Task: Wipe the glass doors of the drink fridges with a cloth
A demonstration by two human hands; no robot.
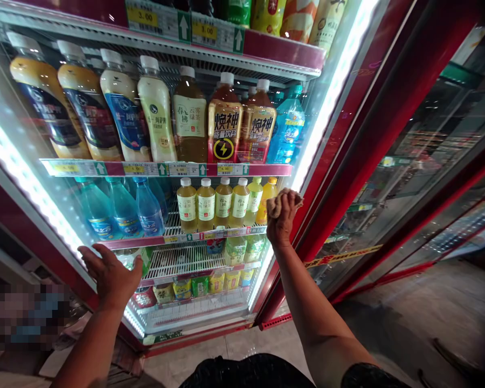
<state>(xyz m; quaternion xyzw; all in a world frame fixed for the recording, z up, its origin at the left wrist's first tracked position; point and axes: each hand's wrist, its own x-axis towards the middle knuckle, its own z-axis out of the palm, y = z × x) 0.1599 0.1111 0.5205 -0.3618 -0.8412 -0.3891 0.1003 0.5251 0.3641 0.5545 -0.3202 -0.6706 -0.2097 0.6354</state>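
Note:
My right hand (pixel 282 226) is wrapped round a crumpled brownish cloth (pixel 273 208), held at the right side of a lit drinks fridge, in front of the red frame (pixel 307 207). At the lower left, my left hand (pixel 112 274) is raised with its fingers spread and nothing in it, close to the fridge's left edge. Between the hands, small tea bottles (pixel 206 205) stand in a row on a shelf. A yellow bottle (pixel 268 200) is just left of the cloth. Blue bottles (pixel 123 207) stand above my left hand.
Taller bottles (pixel 189 116) fill the shelf above, over a price strip (pixel 178 169). Cartons and pouches (pixel 200 286) stand low inside. Another glass-fronted fridge with a red frame (pixel 392 202) adjoins at the right. Grey tiled floor (pixel 242 345) lies below.

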